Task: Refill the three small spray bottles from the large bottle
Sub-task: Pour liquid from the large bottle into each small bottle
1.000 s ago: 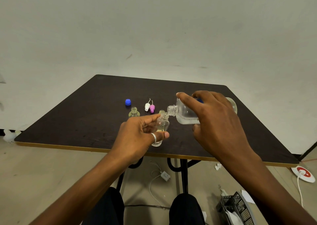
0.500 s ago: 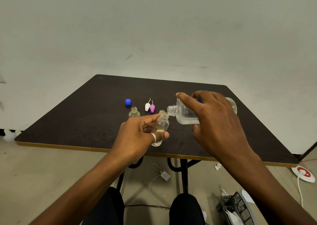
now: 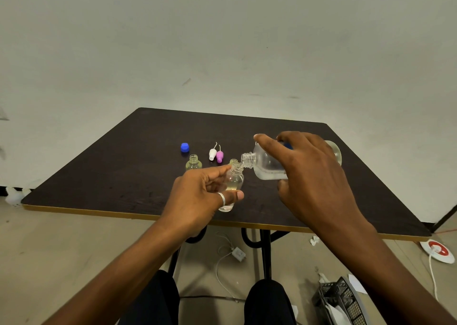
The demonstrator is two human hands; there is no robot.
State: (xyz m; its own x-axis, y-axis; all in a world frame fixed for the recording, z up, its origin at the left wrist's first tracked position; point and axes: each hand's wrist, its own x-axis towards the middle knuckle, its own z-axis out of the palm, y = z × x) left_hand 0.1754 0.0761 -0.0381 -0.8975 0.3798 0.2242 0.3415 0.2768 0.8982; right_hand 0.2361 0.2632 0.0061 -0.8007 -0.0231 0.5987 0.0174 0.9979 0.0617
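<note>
My right hand [image 3: 309, 176] grips the large clear bottle [image 3: 265, 165], tipped on its side with its open neck pointing left. That neck touches the mouth of a small clear bottle [image 3: 234, 180], which my left hand [image 3: 200, 198] holds tilted above the dark table [image 3: 123, 171]. Pale yellowish liquid sits in the small bottle. A second small bottle [image 3: 193, 163] stands uncapped to the left. The third small bottle [image 3: 233, 161] shows only its mouth behind the held one.
A blue cap [image 3: 184, 147] lies at the back left of the table. A white spray top [image 3: 212, 153] and a pink spray top [image 3: 219, 155] lie side by side behind the bottles. Cables, a socket and a black crate sit on the floor below.
</note>
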